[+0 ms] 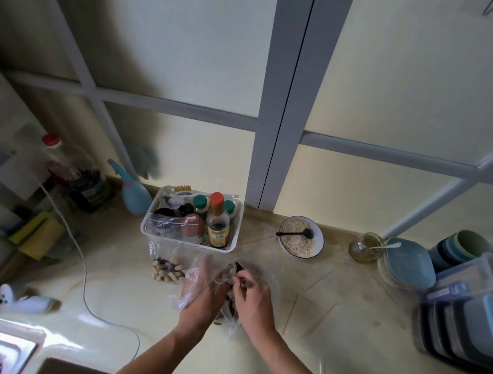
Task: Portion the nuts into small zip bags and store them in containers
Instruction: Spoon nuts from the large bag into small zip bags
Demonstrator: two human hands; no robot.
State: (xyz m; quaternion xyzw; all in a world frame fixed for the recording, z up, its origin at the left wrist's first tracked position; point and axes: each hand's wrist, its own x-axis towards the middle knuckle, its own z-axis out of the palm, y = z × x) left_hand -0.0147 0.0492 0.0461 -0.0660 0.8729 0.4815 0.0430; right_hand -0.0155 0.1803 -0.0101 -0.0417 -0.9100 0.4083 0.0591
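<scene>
Big pale bench (346, 329) under everything, shiny, running up to a frosted window with grey bars. Stack of lidded containers (463, 319) on the far right side of bench, blue and grey, leaning one on another. More blue and green cups (460, 246) behind that stack. White basket (189, 243) in the middle, near the window, full of sauce bottles with red and green caps. Blue spray bottle (135, 196) just left of basket. Bowl (301, 236) of pale crumbs to the right of basket, with a black spoon lying in it. Small glass jar (363, 247) farther right, white spoon sticking out. White cord (83, 268) curling over the left part of bench. Little white toy (25, 298) lying far left.

Clear bag (201, 278) in front of basket, crumpled, held up off bench between both hands. Left hand (203, 296) inside or behind the thin plastic, fingers curled round it, grip closed on clear bag. Right hand (252, 297) touching the bag's mouth, fingertips pinching some dark and pale nuts (233, 272) there. Can't tell just how many. Second small bag of peanuts (168, 269) resting on bench, touching the front of basket, just left of left hand.
</scene>
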